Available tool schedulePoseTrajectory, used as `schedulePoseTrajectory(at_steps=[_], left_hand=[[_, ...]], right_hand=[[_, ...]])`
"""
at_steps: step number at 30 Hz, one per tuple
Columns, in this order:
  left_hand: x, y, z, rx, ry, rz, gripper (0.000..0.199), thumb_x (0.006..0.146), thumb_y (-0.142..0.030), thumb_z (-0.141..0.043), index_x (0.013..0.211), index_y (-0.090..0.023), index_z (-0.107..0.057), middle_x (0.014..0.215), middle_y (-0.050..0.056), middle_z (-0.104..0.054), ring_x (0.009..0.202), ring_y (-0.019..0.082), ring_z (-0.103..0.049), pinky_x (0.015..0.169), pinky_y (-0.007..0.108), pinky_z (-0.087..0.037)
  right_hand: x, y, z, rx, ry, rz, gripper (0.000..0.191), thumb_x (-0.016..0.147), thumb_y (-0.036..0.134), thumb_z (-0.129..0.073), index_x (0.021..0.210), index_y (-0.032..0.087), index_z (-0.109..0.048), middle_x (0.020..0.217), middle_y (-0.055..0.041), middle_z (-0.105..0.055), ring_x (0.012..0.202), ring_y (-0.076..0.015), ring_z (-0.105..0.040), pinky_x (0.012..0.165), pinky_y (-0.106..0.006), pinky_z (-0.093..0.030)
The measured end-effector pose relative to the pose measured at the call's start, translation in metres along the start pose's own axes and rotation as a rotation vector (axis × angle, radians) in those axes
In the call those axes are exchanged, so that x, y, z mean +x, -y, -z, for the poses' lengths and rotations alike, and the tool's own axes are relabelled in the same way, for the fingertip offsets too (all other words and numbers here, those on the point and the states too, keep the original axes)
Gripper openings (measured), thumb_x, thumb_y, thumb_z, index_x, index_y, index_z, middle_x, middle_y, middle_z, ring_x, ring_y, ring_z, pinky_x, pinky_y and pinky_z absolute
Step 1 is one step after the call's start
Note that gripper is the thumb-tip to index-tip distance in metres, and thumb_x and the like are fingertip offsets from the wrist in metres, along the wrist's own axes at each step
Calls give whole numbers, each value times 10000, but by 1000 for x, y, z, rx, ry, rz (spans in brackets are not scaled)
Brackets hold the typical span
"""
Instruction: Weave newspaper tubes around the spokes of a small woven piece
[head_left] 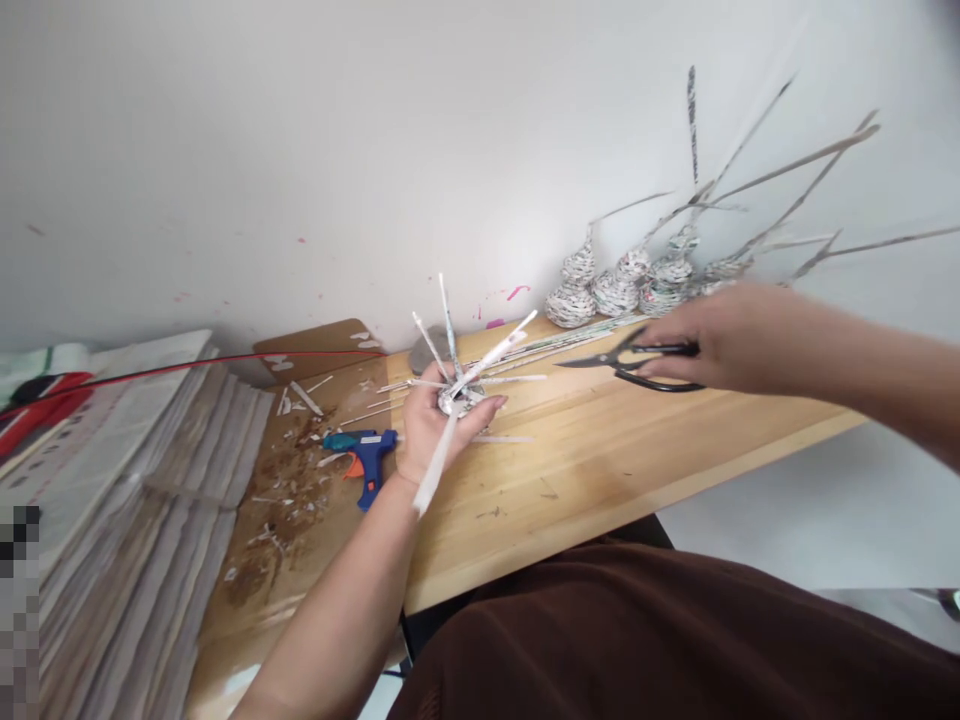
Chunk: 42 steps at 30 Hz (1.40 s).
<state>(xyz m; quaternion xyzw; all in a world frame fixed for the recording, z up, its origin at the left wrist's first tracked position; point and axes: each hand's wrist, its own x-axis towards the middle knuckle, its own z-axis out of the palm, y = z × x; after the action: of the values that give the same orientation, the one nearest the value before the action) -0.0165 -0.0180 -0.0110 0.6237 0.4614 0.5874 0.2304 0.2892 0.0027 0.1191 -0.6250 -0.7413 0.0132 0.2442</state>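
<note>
My left hand [442, 435] is closed around a small woven paper piece [463, 398], with several paper strips fanning out of it and one wide strip hanging down over my wrist. To the right, above the wooden table [555, 480], my right hand [720, 335] grips black-handled scissors [630, 365]. Their tip points left toward the woven piece and is apart from it. Long thin paper sticks [570, 337] lie on the table behind both hands.
Several woven paper gourd shapes [571, 300] with long upright sticks stand by the wall. Left of my left hand lies a blue glue gun [367, 455], beside paper scraps [306, 398]. A tall newspaper stack [142, 520] fills the far left, crossed by a red cable [225, 362].
</note>
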Motion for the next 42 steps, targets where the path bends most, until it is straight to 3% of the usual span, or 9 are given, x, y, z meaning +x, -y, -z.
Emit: schedulePoseTrajectory(at_steps=[1,3,9,14,18,20,27,32,42], left_hand=[[0,-3,-1,-23,4,7,413,637,-375,-872,894,-195,-603,706,-39,-632,561,92,-529,552,214,-438],[-1,-10,-2,-53,6,13,399,632,-357,-868,888,-196,-608,707,-35,-638,560,95,-539,548,216,-438],[-2,-15,-3,-52,32,48,365,649,-366,-851,871,-199,-614,682,-39,-623,552,97,-534,540,220,-438],[-4,-6,-3,-20,27,13,411,659,-393,-858,936,-212,-613,710,-38,-627,586,106,-544,566,224,-447],[-5,0,-5,-34,36,-4,435,665,-397,-866,973,-216,-616,781,-16,-661,624,119,-581,603,236,-473],[-7,2,-6,-20,40,-17,452,667,-377,-872,1009,-216,-626,831,5,-678,659,132,-605,637,252,-495],[-6,-2,-4,189,16,-154,407,715,-334,-830,1067,-211,-666,976,66,-716,880,215,-681,806,325,-539],[-5,-7,0,264,77,-268,360,735,-254,-751,1074,-195,-645,995,79,-721,906,228,-687,820,337,-543],[-7,-3,-5,270,-19,-243,338,740,-225,-686,1072,-176,-650,959,61,-713,870,210,-677,773,311,-528]], right_hand=[[-4,-24,-11,-98,165,40,191,705,348,-853,625,201,-761,528,19,-653,450,-69,-500,506,-256,-287],[-14,-69,-34,-197,254,0,165,725,359,-835,696,201,-798,510,-13,-645,419,-89,-492,477,-276,-279],[-37,-159,-78,-249,75,-154,183,738,375,-794,795,202,-789,589,-59,-679,421,-138,-515,467,-294,-327],[-34,-183,-94,-299,-113,-99,175,745,365,-748,814,204,-746,587,-55,-663,431,-188,-504,458,-311,-354],[-34,-131,-84,-259,-158,202,197,870,328,-615,751,219,-727,750,-104,-728,649,-258,-641,599,-369,-452],[-38,-81,-75,-43,-99,181,198,885,334,-625,783,222,-753,804,-102,-763,634,-226,-647,610,-354,-471],[-47,72,-83,797,368,170,223,871,354,-671,1030,237,-774,902,-34,-788,733,-191,-716,610,-299,-556],[-39,101,-115,1031,310,244,142,857,256,-691,968,205,-763,976,-44,-778,885,-197,-739,792,-325,-595],[-50,107,-122,841,-31,356,56,869,194,-706,831,175,-743,738,-13,-747,609,-111,-652,583,-215,-508]])
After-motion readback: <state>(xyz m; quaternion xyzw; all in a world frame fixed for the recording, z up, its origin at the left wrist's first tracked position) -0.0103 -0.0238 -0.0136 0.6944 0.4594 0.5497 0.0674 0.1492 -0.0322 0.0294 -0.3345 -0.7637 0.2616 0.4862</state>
